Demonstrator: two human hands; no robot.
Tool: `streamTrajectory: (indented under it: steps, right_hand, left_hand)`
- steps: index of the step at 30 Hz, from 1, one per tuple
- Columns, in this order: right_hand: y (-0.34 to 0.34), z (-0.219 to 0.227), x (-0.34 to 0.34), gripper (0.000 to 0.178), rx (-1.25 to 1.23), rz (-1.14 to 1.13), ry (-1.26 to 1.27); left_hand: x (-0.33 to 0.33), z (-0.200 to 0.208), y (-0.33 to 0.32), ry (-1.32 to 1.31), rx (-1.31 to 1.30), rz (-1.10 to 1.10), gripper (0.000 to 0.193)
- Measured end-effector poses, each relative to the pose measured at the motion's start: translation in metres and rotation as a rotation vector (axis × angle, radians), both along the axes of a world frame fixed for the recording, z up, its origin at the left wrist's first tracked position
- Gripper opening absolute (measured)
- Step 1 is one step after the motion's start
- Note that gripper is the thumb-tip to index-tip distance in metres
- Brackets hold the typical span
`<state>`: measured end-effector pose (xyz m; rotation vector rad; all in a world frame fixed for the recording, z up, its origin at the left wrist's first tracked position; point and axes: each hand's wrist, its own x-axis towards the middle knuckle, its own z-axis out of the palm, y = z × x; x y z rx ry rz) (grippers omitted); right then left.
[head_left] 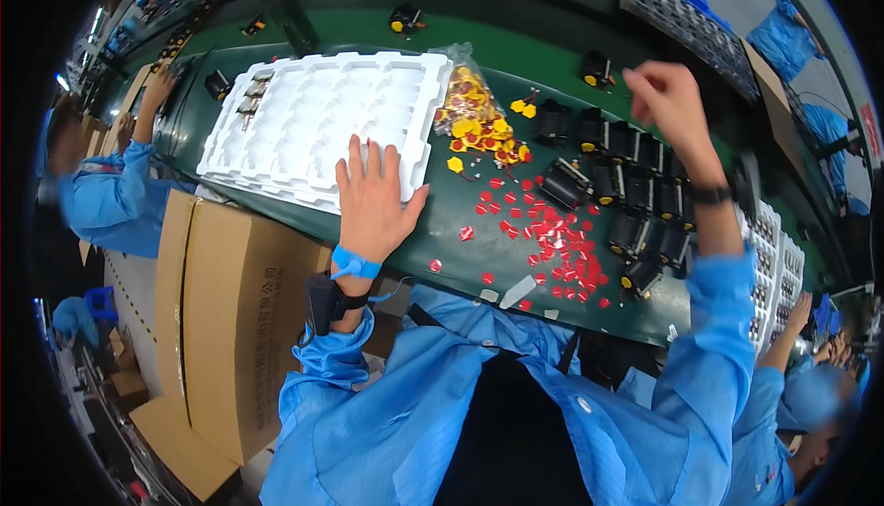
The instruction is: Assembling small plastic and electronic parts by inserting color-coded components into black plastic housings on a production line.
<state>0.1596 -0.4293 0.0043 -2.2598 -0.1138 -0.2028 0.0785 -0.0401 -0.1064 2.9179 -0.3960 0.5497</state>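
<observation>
My left hand (378, 197) lies with fingers spread on the near right part of a white moulded tray (318, 128). A few small metal parts sit in the tray's left column; most of its hollows hold nothing. My right hand (668, 105) is raised over the bench's far right, fingers curled toward the thumb; whatever they may hold is hidden. Just left of it lies a black part with a yellow piece (597, 69). Below it, several black box-shaped parts (635, 184) with yellow ends stand grouped together.
A clear bag (465, 92) spills yellow pieces (493, 142) with wires beside the tray. Red discs (562, 244) are scattered over the green bench (433, 234). A large cardboard box (226, 322) stands at the near left. Co-workers in blue sit at both sides.
</observation>
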Motion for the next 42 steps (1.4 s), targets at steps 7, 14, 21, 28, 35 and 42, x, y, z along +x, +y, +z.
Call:
streamTrajectory:
  steps: [7,14,21,28,35,42]
  right_hand:
    - [0.047,0.012,-0.179,0.002,-0.006,0.253,-0.215]
    - [0.080,-0.039,-0.240,0.007,0.382,0.345,-0.204]
    - [0.077,-0.070,-0.267,0.003,0.537,0.093,-0.121]
    - [0.084,-0.089,-0.257,0.002,0.559,0.041,0.005]
    - [0.102,-0.079,-0.205,0.008,0.474,0.108,-0.062]
    - [0.088,-0.088,-0.227,0.023,1.454,0.066,0.316]
  left_hand:
    - [-0.033,-0.005,0.057,-0.018,0.006,0.017,0.039]
    - [-0.015,0.014,-0.015,-0.064,-0.107,-0.290,0.039]
    - [0.062,-0.010,-0.028,0.517,-0.076,-0.393,0.025]
    - [0.034,-0.008,-0.039,0.431,-0.212,-0.373,0.019]
    - [-0.055,0.047,-0.088,0.784,-0.818,-0.772,0.017]
    - [-0.069,0.049,-0.119,1.165,-1.302,-0.653,0.009]
